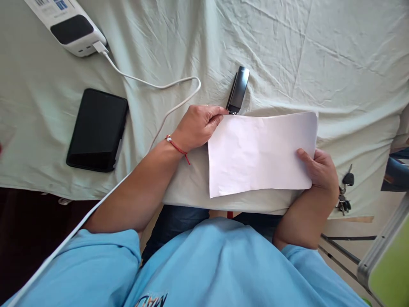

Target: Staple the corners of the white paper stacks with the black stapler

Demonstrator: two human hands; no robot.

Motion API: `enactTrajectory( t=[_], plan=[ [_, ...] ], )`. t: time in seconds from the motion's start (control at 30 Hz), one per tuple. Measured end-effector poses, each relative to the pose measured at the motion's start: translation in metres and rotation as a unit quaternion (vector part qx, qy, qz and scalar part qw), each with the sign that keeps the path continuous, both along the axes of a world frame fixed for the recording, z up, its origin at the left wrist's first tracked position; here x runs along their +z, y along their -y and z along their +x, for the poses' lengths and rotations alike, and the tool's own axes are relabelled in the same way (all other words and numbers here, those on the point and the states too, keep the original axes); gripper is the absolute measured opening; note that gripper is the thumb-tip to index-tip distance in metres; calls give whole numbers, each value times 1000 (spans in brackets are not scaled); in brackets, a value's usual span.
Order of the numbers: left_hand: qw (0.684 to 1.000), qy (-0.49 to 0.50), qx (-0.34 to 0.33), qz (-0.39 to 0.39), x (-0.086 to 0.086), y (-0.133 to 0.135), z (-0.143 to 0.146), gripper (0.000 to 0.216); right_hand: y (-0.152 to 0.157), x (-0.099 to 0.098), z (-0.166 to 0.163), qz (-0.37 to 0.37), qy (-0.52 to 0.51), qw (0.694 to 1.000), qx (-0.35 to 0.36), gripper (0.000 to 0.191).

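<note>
the left hand [202,126] pinches the upper left corner of the white paper [258,153] between thumb and forefinger; the right hand [323,170] grips its right edge, thumb on top and the other fingers underneath. the paper spans the space between the hands, its upward side blank. just beyond the left fingertips, at the paper's far edge, lies a black stapler [239,89]; whether the paper sits inside it cannot be told.

on the light blue shirt [211,264], nearer the body than both hands, letters beginning "ma" show, the rest cut off. well beyond the left hand and to its left, a white power bank [99,37] bears a label [53,6] with blue print too small to read; a white cable [179,82] is plugged into it. left of the left hand lies a black tablet [97,130], screen dark. keys [345,192] lie just right of the right hand.
</note>
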State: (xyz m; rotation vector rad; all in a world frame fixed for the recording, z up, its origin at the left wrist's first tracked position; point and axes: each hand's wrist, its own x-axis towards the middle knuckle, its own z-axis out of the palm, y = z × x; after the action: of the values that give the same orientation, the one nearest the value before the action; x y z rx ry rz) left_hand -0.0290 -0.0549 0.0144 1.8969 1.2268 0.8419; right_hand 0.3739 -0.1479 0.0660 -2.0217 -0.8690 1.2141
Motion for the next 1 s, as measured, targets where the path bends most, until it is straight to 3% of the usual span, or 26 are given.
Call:
enactTrajectory(
  t=[0.2, 0.33, 0.47, 0.67, 0.83, 1.0],
  plan=[
    [1000, 4, -3, 7, 0, 0, 2, 30, -1, 0, -6, 76, 26, 997, -4, 69],
    [998, 9, 68, -4, -2, 2, 6, 39, -5, -1, -10, 106, 46, 993, -20, 58],
    [991, 38, 127, -31, -13, -2, 9, 44, -9, -3, -10, 114, 44, 991, -57, 49],
    [989, 68, 131, -14, -33, -7, 10, 35, -13, -5, -9, 132, 30, 984, -112, 44],
    [990, 64, 123, 28, -25, 2, 15, 47, -12, -4, -10, 135, 23, 982, -130, 43],
    [993, 26, 95, 71, -16, 6, 16, 44, -12, -3, -10, 126, 28, 984, -125, 44]
  ],
)
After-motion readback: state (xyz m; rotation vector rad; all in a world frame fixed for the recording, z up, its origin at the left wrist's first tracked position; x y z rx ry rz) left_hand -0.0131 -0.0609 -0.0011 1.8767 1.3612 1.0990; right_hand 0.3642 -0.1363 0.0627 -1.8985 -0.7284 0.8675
